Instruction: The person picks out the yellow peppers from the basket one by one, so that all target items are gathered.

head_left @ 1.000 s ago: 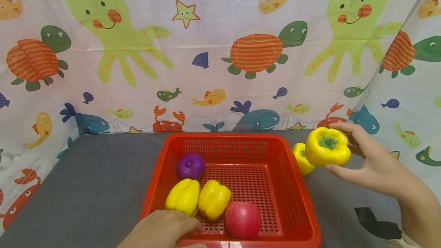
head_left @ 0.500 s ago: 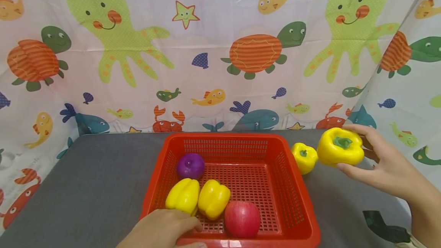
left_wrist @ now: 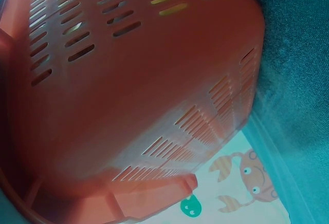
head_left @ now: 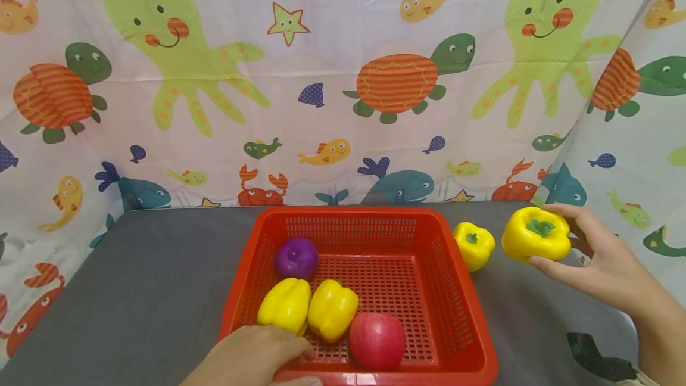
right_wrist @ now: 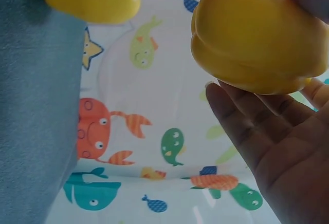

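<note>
My right hand point(head_left: 605, 264) holds a yellow bell pepper point(head_left: 525, 240) above the table, right of the red plastic basket point(head_left: 354, 211), its green stem facing the head camera. The right wrist view shows the same bell pepper point(right_wrist: 257, 34) between thumb and fingers point(right_wrist: 247, 136). Another yellow bell pepper point(head_left: 476, 249) stands on the table against the basket's right side. At the basket's front left corner my left hand point(head_left: 254, 353) grips the rim, fingers inside. Two yellow bell peppers point(head_left: 285, 307), a purple onion point(head_left: 296, 259) and a red apple point(head_left: 377, 341) lie in the basket.
The basket stands on a dark grey table point(head_left: 155, 290). Behind and at both sides hangs a white curtain point(head_left: 321, 76) printed with sea animals. A black strap point(head_left: 597, 359) is near my right wrist. The left wrist view is filled mostly by the basket's outer wall point(left_wrist: 128, 90).
My right hand has moved the held bell pepper to the right and slightly down, away from the one on the table, which now shows more fully. My left hand stays on the rim.
</note>
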Available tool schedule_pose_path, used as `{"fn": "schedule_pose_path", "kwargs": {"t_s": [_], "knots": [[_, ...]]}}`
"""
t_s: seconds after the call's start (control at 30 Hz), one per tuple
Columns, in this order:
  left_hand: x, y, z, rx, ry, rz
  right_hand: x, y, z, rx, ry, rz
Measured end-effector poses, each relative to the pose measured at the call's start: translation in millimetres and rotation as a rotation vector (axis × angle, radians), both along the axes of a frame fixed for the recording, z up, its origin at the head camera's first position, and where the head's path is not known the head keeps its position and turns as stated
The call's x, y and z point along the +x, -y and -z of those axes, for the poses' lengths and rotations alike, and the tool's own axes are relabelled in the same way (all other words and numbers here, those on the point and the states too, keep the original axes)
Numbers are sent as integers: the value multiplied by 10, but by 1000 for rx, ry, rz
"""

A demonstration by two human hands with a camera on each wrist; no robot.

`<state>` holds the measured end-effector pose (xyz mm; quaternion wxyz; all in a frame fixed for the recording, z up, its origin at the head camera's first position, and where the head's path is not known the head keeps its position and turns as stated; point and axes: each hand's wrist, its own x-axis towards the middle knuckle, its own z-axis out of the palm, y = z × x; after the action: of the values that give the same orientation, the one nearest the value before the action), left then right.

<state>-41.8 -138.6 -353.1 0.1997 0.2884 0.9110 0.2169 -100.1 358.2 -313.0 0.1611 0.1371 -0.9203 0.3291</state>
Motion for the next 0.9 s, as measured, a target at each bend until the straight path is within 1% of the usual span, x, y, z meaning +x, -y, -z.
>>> {"fn": "schedule_pose_path", "kwargs": {"t_s": [0.1, 0.2, 0.3, 0.43, 0.53, 0.77, 0.9], "knots": [[4, 3, -2, 2, -19, 5, -20, -44, 46, 4, 10, 2], [7, 5, -2, 1, -34, 9, -48, -80, 107, -19, 17, -27], [11, 4, -2, 0, -30, 9, -77, -109, 171, -42, 26, -52], [12, 4, -5, -1, -22, 9, -103, -150, 248, -40, 42, -45], [9, 5, -4, -1, -21, 11, -116, -172, 304, -39, 77, -37], [8, 7, -1, 1, -12, 10, -165, -213, 407, -38, 201, -29], [5, 13, -2, -4, -11, 13, -191, -241, 460, -35, 235, -29]]}}
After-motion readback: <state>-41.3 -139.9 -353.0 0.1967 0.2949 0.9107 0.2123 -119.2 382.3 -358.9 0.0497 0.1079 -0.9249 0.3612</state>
